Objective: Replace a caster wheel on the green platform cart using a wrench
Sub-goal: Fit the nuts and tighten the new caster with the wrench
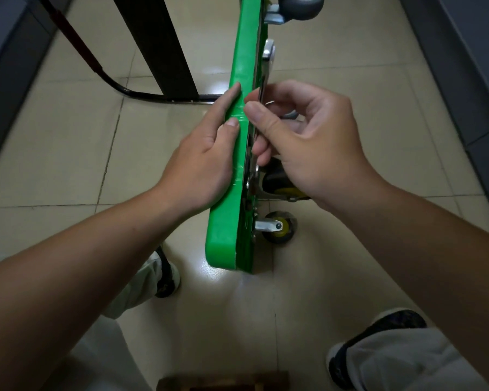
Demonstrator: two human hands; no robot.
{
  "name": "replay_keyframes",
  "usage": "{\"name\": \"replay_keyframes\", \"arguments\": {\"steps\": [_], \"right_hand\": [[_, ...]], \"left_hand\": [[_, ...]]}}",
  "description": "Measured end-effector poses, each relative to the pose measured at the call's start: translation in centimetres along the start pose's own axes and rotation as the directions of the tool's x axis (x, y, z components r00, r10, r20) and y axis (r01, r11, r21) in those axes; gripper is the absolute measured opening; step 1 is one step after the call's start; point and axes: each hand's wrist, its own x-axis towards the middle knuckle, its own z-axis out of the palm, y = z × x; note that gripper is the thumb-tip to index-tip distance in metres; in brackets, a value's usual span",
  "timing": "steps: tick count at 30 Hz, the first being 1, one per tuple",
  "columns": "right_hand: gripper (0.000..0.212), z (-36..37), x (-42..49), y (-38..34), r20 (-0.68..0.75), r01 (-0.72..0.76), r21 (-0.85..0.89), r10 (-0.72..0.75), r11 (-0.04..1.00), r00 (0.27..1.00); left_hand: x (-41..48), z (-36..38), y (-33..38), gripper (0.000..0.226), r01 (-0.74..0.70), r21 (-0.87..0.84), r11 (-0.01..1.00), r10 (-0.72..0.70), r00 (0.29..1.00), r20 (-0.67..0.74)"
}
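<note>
Head view: we see the green platform cart (237, 74) tipped up on its edge on the tiled floor (68, 153), wheels facing right. Left hand (206, 162) lies flat against the cart's upper rim, fingers straight, steadying it. Right hand (308, 142) curls round the shaft of the wrench (268, 52), which runs along the underside. Its lower end is possibly seated at a caster mount, but the hand hides it. A yellow-hubbed caster wheel (280, 227) sits near the cart's near corner and a grey wheel (301, 5) at the far end.

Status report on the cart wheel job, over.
Left hand flat against green cart edge. Right hand grips wrench along underside. Right hand partly covers one caster.
</note>
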Motion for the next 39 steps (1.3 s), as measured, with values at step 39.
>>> {"name": "replay_keyframes", "arguments": {"steps": [39], "right_hand": [[0.027,-4.4,-18.1,-0.3,-0.181,-0.563,0.547,0.744,0.619,0.643]], "left_hand": [[-0.3,0.3,0.3,0.053,0.022,-0.050,0.999,-0.021,1.000,0.012]]}}
